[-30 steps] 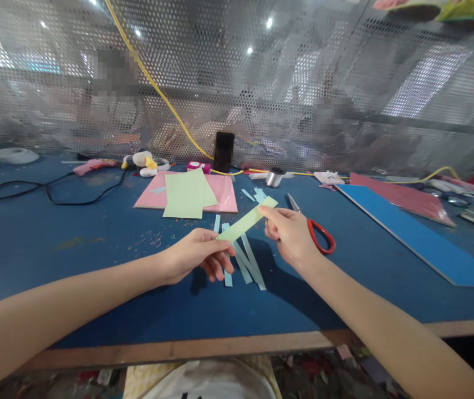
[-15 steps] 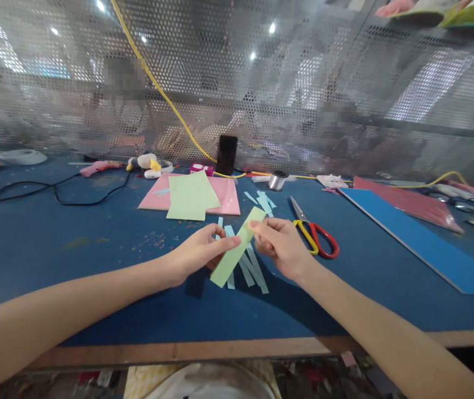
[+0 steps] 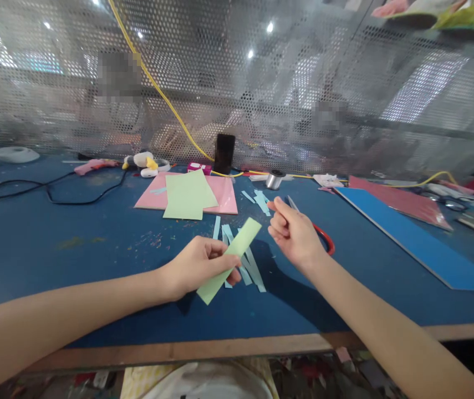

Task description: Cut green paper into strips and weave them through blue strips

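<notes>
My left hand (image 3: 197, 266) pinches a light green paper strip (image 3: 229, 259) near its middle, and the strip slants up to the right above the blue table (image 3: 54, 244). My right hand (image 3: 295, 233) hovers just right of the strip's upper end, fingers curled with thumb and forefinger pressed together, apart from the paper. Several pale blue paper strips (image 3: 250, 268) lie on the table under the green one. Red-handled scissors (image 3: 323, 239) rest behind my right hand, partly hidden by it.
A pink sheet (image 3: 224, 195) with green sheets (image 3: 187, 195) on it lies farther back. A black phone (image 3: 224, 152), a metal spool (image 3: 275, 179), a glue gun (image 3: 94, 165) with black cord and a blue board (image 3: 419, 238) at the right sit along the perforated metal screen.
My right hand has let go of the green strip's upper end and drawn away to the right. The strip has swung steeper and now hangs from my left hand alone.
</notes>
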`<action>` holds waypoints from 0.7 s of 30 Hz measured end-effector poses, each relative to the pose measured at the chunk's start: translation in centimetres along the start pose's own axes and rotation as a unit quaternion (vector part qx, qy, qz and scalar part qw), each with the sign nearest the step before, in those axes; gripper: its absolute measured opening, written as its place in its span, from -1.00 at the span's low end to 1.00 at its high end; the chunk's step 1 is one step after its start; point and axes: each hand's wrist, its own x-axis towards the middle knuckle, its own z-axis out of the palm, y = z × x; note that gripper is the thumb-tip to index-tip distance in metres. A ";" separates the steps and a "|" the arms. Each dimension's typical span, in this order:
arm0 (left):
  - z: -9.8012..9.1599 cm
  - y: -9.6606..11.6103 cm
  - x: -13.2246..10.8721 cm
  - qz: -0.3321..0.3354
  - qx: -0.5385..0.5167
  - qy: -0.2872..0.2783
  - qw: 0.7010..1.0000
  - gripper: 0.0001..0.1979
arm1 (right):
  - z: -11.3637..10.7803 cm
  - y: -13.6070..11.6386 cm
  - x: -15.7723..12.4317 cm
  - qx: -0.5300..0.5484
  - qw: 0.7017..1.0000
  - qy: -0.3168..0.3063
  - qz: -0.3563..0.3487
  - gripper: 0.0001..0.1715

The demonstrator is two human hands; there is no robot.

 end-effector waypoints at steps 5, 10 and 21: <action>-0.2 -0.4 0.9 0.059 -0.099 0.147 0.982 -0.72 | 1.1 1.3 -2.1 -0.159 0.974 -0.146 0.065 -0.39; 0.0 -0.8 1.2 0.073 -0.167 0.158 0.970 -0.77 | 2.4 2.1 -4.6 -0.273 0.943 -0.190 -0.033 -0.57; -0.8 -0.1 1.8 0.060 -0.146 0.195 0.968 -0.75 | 2.5 2.0 -4.0 -0.331 0.921 -0.198 -0.049 -0.60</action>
